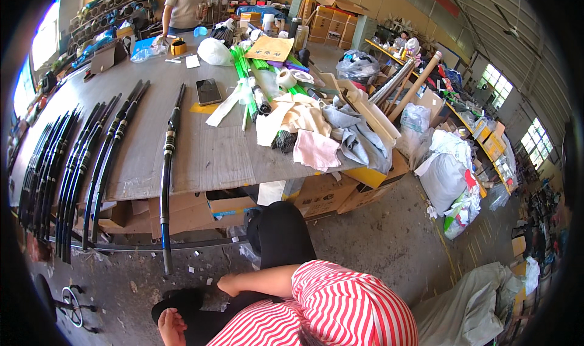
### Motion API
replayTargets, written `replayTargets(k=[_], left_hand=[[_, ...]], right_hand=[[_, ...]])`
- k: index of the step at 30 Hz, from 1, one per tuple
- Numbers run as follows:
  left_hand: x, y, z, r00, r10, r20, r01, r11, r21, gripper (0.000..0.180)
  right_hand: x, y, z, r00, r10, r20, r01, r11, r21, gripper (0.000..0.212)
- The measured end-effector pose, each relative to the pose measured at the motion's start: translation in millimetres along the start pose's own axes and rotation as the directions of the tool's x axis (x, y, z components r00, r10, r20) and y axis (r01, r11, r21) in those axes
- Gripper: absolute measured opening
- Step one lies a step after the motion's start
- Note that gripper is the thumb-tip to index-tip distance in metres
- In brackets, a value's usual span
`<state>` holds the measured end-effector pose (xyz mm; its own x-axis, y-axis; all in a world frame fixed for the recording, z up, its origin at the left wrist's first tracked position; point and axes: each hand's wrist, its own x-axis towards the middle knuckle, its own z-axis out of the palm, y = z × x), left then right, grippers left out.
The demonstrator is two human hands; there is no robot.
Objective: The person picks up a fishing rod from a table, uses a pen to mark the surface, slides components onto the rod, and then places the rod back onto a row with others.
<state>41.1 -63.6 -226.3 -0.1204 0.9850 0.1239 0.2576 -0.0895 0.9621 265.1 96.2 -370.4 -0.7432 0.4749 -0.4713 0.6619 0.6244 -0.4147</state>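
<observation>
My left hand [172, 328] is low at the left, beside my dark-trousered leg, with its fingers curled in. Whatever those fingers may hold is too small to make out. Across my lap reaches my right forearm, and my right hand [227, 284] rests by my knee with its fingers hidden. Both hands are below the table's front edge, apart from the things on it. The nearest of these is a single black fishing rod [166, 182], whose thick blue-banded end juts over the edge. Further left lie several more black rods [76, 169] in groups.
The grey table [207, 157] bears a phone [208, 92], cloth pieces [316, 148] and green sticks [242, 72]. Cardboard boxes [328, 199] stand underneath. At the far side stands another person [185, 8]. White sacks [447, 173] and a grey cover [462, 303] are on the right.
</observation>
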Motion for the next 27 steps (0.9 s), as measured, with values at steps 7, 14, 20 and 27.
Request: replayTargets(k=[7, 14, 20, 27], left_hand=[[23, -87, 25, 0.691, -0.569, 0.445, 0.636, 0.186, -0.749, 0.021], [27, -107, 35, 0.784, -0.51, 0.355, 0.481, 0.137, -0.866, 0.022], [27, -106, 32, 0.775, -0.546, 0.319, 0.471, 0.162, -0.867, 0.022], [34, -103, 37, 0.75, -0.566, 0.344, 0.499, 0.142, -0.855, 0.021]], right_hand=[[21, 29, 32, 0.867, 0.32, 0.383, -0.496, 0.642, 0.585, 0.013], [25, 64, 53, 0.877, 0.475, 0.074, -0.481, 0.873, 0.088, 0.016], [-13, 23, -7, 0.905, 0.42, 0.068, -0.424, 0.905, 0.043, 0.023], [-2, 31, 19, 0.944, 0.277, 0.179, -0.25, 0.955, -0.157, 0.024]])
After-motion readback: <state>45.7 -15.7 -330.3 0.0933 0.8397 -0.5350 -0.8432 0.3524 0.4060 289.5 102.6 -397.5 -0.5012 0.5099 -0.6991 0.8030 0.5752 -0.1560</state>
